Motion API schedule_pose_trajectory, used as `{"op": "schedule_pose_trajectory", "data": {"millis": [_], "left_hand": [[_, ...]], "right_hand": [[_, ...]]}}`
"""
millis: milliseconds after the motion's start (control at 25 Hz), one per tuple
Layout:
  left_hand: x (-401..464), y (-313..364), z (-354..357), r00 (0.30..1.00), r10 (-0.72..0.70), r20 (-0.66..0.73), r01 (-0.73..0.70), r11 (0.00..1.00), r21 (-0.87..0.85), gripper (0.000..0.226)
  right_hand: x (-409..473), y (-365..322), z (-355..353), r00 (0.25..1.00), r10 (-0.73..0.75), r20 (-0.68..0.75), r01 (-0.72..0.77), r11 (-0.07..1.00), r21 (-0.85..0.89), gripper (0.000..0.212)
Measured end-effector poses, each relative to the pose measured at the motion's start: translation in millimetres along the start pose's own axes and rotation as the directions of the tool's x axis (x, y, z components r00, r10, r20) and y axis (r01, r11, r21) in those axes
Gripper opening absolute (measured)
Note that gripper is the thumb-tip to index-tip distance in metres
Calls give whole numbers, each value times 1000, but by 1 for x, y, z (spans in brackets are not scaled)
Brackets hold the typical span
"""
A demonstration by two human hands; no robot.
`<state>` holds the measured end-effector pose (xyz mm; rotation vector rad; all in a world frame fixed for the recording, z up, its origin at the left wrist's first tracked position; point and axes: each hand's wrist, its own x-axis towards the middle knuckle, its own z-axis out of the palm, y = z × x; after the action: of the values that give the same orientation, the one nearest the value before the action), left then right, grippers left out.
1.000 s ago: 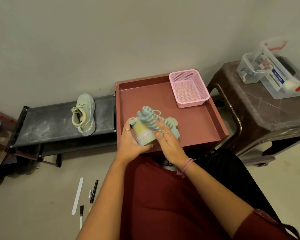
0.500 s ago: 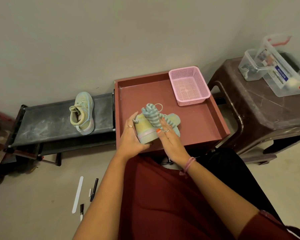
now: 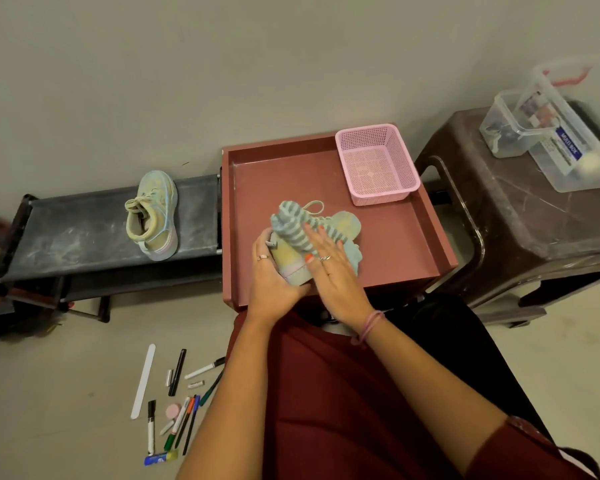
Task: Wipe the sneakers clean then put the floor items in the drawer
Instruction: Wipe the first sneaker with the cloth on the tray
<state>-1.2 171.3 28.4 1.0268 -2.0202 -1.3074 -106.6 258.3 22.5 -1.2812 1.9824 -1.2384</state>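
Observation:
A pastel sneaker (image 3: 290, 261) lies in the open maroon drawer (image 3: 409, 244). My left hand (image 3: 272, 275) grips its heel. My right hand (image 3: 329, 263) presses a striped teal cloth (image 3: 293, 223) onto the sneaker's top. The second sneaker (image 3: 153, 214) stands on a low dark shoe rack (image 3: 73, 233) to the left. Several pens, markers, a white nail file (image 3: 143, 381) and small bits lie scattered on the floor (image 3: 177, 407) at my lower left.
A pink mesh basket (image 3: 376, 164) sits in the drawer's far right corner. A brown plastic stool (image 3: 520, 216) on the right carries clear plastic boxes (image 3: 551, 129). A plain wall runs behind everything. My lap in maroon cloth fills the bottom.
My right hand has slid the cloth a little along the sneaker while my left hand keeps its hold. The view tilted down, showing more floor items.

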Motion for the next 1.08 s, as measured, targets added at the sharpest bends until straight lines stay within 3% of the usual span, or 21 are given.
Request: {"op": "schedule_pose_trajectory", "data": {"millis": [120,200,320,440,480,520,600,720,800,960,1000,1080], "left_hand": [[-4,5,9,999,28,-32,-27,999,25,98],[-3,8,12,999,27,-36,-26,1000,16,97],[4,8,10,999,22,-41,-23,999,-34,92],[6,-1,9,1000,10,-8,-11,996,-88,84],[5,-2,9,1000,-1,-8,0,995,-100,87],[4,-1,8,1000,-9,-11,8,995,-97,90],[2,1,7,1000,-1,-30,0,999,-50,93],[4,1,4,999,45,4,-45,999,9,95],[10,-5,-2,997,71,28,-72,996,42,94],[16,-20,-12,994,63,89,-62,998,-9,93],[15,-22,-13,995,54,88,-55,998,11,93],[14,-25,-15,996,44,81,-49,997,62,92]], "right_hand": [[38,29,-24,959,260,-110,-255,965,52,48],[36,22,-24,956,275,-102,-265,959,100,46],[-12,-9,-12,999,40,31,-43,994,102,46],[-34,3,-20,944,-290,156,316,930,-189,48],[-27,15,-25,926,-337,173,372,894,-251,48],[-19,26,-29,932,-325,164,357,900,-248,48],[-1,48,-32,994,-103,44,108,987,-122,50],[22,63,-39,971,216,-102,-214,976,31,57],[16,44,-30,980,192,-56,-192,981,12,52],[-25,6,1,981,-99,164,108,993,-50,51],[-23,13,-1,981,-126,146,137,988,-70,52],[-4,41,-12,1000,-11,28,13,995,-96,51]]}}
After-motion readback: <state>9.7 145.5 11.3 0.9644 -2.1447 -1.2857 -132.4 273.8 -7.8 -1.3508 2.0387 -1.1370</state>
